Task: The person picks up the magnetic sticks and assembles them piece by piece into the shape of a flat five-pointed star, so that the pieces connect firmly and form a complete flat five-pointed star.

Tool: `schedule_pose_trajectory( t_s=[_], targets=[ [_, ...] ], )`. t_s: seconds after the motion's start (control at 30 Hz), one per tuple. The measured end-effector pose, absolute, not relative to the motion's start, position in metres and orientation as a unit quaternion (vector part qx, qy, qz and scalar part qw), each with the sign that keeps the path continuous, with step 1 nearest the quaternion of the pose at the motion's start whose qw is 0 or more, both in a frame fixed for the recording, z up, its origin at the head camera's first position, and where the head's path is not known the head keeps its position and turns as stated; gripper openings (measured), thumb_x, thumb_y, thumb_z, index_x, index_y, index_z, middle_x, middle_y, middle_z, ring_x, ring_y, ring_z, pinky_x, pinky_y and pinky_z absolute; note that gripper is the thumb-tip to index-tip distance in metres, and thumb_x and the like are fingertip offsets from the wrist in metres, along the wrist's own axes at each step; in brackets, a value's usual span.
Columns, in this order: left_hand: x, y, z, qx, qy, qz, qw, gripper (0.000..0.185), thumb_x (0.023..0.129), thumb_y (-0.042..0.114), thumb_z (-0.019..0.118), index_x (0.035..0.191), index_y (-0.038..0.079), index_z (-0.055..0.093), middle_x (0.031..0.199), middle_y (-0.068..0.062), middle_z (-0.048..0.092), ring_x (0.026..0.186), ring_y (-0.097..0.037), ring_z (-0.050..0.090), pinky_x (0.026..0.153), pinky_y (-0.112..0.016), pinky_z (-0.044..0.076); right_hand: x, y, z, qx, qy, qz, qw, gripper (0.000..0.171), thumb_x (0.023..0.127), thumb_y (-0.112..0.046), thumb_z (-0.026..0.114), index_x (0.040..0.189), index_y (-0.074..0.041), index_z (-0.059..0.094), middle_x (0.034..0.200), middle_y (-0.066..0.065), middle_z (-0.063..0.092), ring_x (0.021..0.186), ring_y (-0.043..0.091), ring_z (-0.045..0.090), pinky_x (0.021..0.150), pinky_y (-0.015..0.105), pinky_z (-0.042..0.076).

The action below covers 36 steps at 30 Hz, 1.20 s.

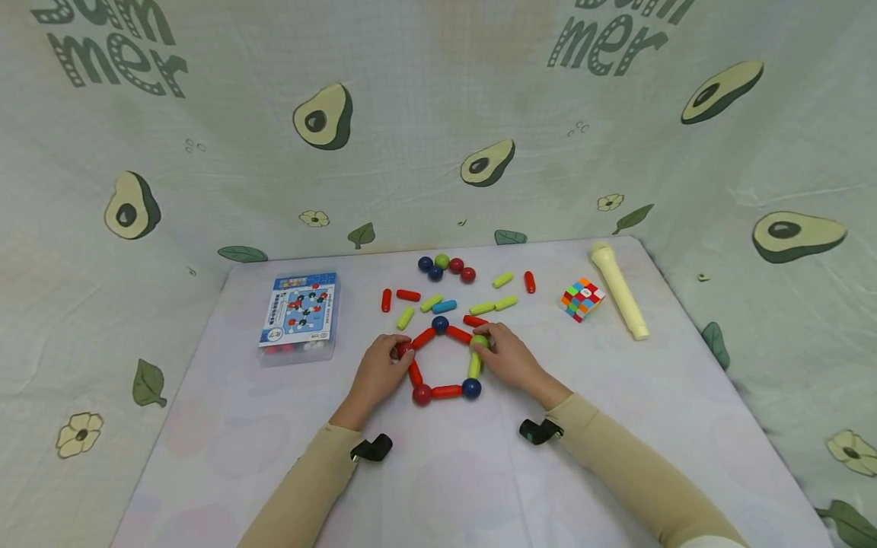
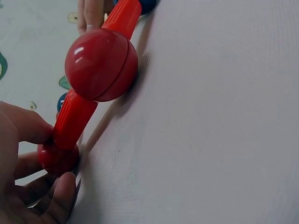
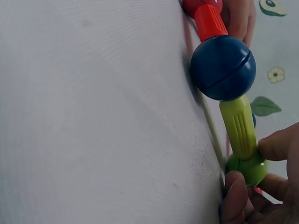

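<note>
Balls and rods form a five-sided ring in the middle of the table. My left hand (image 1: 379,373) grips the red ball (image 2: 58,158) at the ring's left corner, thumb by a red rod (image 2: 74,119). At the right corner, my right hand (image 1: 510,358) holds the green ball (image 3: 247,168), which joins a yellow-green rod (image 3: 238,126). A blue ball (image 1: 441,324) makes the far corner. Nearest me are another red ball (image 1: 422,394) and another blue ball (image 1: 471,388), linked by a red rod (image 1: 447,392). Fingers partly cover both held balls.
Behind the ring lie loose red, yellow-green and blue rods (image 1: 444,306), and a cluster of balls (image 1: 456,266). One red rod (image 1: 475,320) lies just beyond my right fingers. A boxed set (image 1: 299,316) sits left; a puzzle cube (image 1: 582,299) and pale yellow stick (image 1: 620,293) sit right.
</note>
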<state>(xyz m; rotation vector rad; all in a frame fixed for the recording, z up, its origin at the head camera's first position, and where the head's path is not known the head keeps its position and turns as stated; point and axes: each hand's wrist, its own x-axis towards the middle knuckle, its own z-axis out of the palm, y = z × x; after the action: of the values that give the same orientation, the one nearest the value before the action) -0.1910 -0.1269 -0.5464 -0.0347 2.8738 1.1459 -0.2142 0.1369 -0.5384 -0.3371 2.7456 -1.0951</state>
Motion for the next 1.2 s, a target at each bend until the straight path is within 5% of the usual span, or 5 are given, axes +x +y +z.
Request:
schedule_pose_trajectory(
  t_s=[0.3, 0.63, 0.93, 1.2],
  targets=[
    [-0.192, -0.127, -0.551, -0.012, 0.928, 0.373, 0.018, 0.038, 0.096, 0.030, 0.072, 0.129, 0.014, 0.066, 0.109, -0.004, 0.059, 0.096, -0.019, 0.055, 0.081, -0.032, 0.055, -0.214, 0.140, -0.540, -0.122, 0.912, -0.381, 0.089, 0.033, 0.103, -0.031, 0.062, 0.131, -0.015, 0.063, 0.108, 0.004, 0.055, 0.090, 0.021, 0.052, 0.075, 0.034, 0.046],
    [-0.190, -0.128, -0.550, -0.027, 0.934, 0.355, 0.006, 0.039, 0.095, 0.029, 0.071, 0.129, 0.011, 0.065, 0.111, -0.006, 0.059, 0.098, -0.021, 0.055, 0.082, -0.035, 0.057, -0.231, 0.155, -0.541, -0.092, 0.914, -0.392, 0.041, 0.034, 0.103, -0.028, 0.063, 0.133, -0.013, 0.057, 0.121, 0.007, 0.055, 0.089, 0.022, 0.054, 0.076, 0.033, 0.050],
    [-0.179, -0.113, -0.536, 0.037, 0.954, 0.286, -0.078, 0.048, 0.092, 0.027, 0.074, 0.134, 0.009, 0.059, 0.133, -0.011, 0.052, 0.120, -0.026, 0.050, 0.096, -0.041, 0.054, -0.254, 0.161, -0.542, -0.109, 0.934, -0.336, 0.047, 0.033, 0.099, -0.025, 0.068, 0.130, -0.015, 0.062, 0.119, 0.003, 0.060, 0.086, 0.020, 0.054, 0.073, 0.032, 0.048],
    [-0.163, -0.081, -0.530, 0.221, 0.944, 0.245, 0.031, 0.051, 0.092, 0.041, 0.075, 0.137, 0.021, 0.061, 0.131, 0.001, 0.060, 0.117, -0.016, 0.057, 0.094, -0.032, 0.054, -0.256, 0.156, -0.541, -0.121, 0.946, -0.298, 0.039, 0.026, 0.098, -0.021, 0.068, 0.122, -0.010, 0.065, 0.111, 0.005, 0.066, 0.085, 0.020, 0.057, 0.076, 0.034, 0.051]
  ],
)
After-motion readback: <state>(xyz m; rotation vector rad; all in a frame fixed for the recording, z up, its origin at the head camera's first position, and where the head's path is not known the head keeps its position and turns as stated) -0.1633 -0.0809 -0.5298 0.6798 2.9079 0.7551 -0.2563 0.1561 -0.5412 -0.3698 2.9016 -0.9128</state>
